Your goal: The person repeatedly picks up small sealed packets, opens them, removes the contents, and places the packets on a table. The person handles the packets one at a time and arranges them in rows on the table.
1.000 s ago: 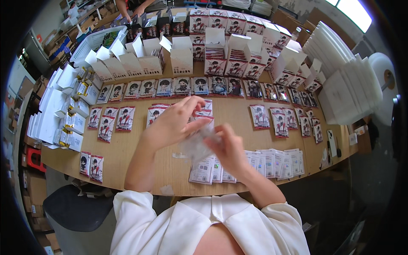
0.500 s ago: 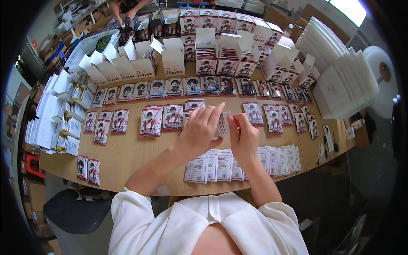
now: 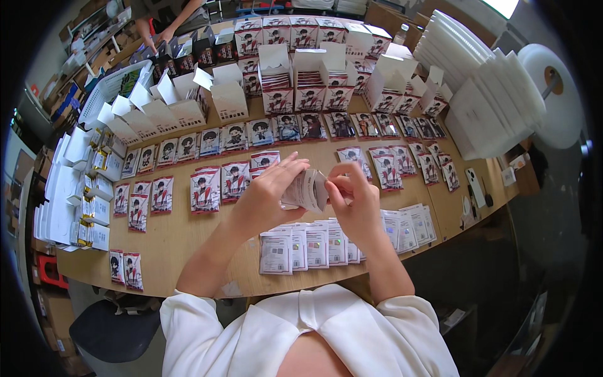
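Note:
Over the middle of the table, my left hand (image 3: 267,193) grips a whitish foil packet (image 3: 306,192) with small print on its visible side. My right hand (image 3: 355,204) has thumb and forefinger closed at the packet's right edge, where the wrapper gapes. What is inside cannot be made out. Below my hands lies an overlapping row of card packets (image 3: 276,251), backs up, some with shiny stickers. Beyond them, red-and-white packets (image 3: 205,190) with a drawn figure lie face up in small piles. One such pile (image 3: 265,158) is partly covered by my left hand.
Behind stand opened display boxes (image 3: 276,81) full of packets, with a line of character packets (image 3: 236,136) before them. White boxes (image 3: 66,188) line the left edge. White plastic trays (image 3: 496,107) are stacked at right, near a phone (image 3: 479,191). Another person's hands (image 3: 166,34) work at the far left.
The packet has tilted and its right side now gapes between my hands. My right hand's fingers have shifted along its edge. The view has swung slightly to the right.

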### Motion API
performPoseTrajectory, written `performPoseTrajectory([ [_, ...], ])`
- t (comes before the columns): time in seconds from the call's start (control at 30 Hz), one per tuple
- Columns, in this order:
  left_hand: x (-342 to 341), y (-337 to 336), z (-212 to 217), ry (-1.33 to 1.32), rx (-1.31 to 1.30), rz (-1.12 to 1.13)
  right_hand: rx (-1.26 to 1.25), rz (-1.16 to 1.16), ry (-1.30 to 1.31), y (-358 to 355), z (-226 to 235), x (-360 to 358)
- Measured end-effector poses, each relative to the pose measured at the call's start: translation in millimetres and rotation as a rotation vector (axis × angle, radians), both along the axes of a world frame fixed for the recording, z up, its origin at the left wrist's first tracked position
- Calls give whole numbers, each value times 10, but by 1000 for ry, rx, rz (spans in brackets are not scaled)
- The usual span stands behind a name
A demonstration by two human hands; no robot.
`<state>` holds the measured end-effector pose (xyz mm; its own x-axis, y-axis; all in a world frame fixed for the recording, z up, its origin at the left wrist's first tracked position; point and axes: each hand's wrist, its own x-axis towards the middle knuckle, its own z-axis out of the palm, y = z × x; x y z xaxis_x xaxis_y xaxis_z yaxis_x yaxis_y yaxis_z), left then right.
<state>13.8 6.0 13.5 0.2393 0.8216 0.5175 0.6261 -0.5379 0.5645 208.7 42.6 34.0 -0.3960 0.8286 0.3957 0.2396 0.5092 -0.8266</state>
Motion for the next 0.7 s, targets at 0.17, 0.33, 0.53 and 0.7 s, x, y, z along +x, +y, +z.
performPoseTrajectory([
  [0.17, 18, 28, 4, 82, 110, 78, 55, 27, 61, -16, -40, 20],
  [0.33, 45, 44, -27, 194, 258, 161, 47, 15, 80, -18, -115, 3],
  [0.53, 145, 60, -162, -1482, -699, -15, 478, -123, -55, -12, -150, -54],
  [0.7, 150, 114, -227, -1773, -1024, -217, 530, -57, -170, -91, -212, -115],
])
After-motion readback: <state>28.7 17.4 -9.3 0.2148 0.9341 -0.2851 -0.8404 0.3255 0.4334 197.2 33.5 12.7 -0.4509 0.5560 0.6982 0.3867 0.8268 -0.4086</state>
